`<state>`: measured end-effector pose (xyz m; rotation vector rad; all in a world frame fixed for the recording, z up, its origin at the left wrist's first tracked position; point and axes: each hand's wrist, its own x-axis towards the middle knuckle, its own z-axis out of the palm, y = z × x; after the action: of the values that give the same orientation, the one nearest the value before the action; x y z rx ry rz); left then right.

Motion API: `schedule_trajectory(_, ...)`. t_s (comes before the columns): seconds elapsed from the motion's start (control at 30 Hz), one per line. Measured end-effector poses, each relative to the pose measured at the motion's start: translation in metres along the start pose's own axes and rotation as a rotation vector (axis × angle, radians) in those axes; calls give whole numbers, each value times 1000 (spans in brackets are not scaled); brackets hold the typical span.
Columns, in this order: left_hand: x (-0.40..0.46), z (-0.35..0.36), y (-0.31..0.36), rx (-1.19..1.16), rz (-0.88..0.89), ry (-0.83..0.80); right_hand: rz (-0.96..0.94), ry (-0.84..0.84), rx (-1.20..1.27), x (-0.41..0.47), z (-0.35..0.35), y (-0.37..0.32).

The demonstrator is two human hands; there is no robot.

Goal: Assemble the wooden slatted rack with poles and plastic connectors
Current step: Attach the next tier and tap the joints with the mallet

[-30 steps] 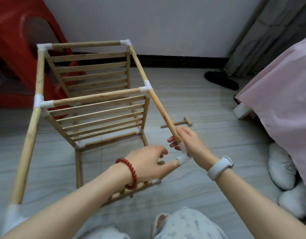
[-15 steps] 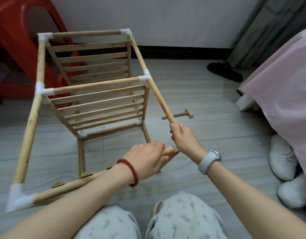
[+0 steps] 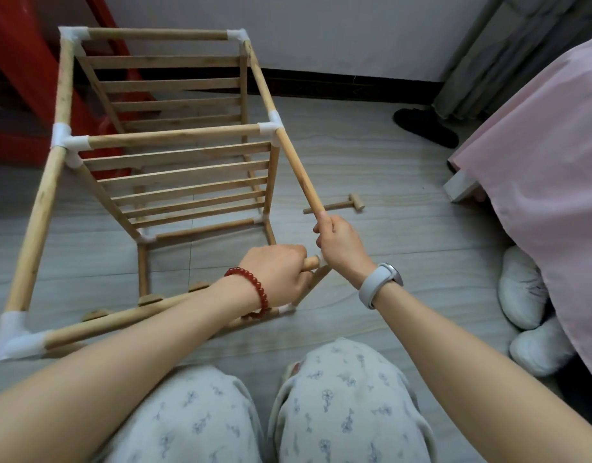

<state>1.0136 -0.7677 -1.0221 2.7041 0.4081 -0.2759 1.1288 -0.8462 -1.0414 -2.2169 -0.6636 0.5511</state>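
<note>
Head view: left hand (image 3: pixel 281 274) now grips the near pole (image 3: pixel 127 320)

A floor of pale grey, wood-grain tiles (image 3: pixel 388 168) runs back to a plain white wall (image 3: pixel 321 28) edged with a dark baseboard (image 3: pixel 321 85). At the far left stands a red plastic chair (image 3: pixel 17 78); at the far right, a grey curtain (image 3: pixel 508 45) hangs down to the floor, with a black slipper (image 3: pixel 425 127) lying near its hem. A bed draped in a pink sheet (image 3: pixel 548 155) fills the right edge, and two white fluffy slippers (image 3: pixel 525 289) sit on the floor beside it, under soft, even light.
</note>
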Motion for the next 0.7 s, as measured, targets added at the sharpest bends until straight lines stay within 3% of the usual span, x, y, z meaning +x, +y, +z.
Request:
schedule_trajectory(0.23, 21, -18, 6, -255, -232, -405, 149, -172, 290, -8, -5, -2)
schedule_trajectory(0.53, 11, -10, 13, -594, -462, -231, 122, -280, 314, -13, -9, -2)
schedule_trajectory(0.7, 10, -9, 14, -590, -496, -159, 37, -254, 262, -12, -10, -2)
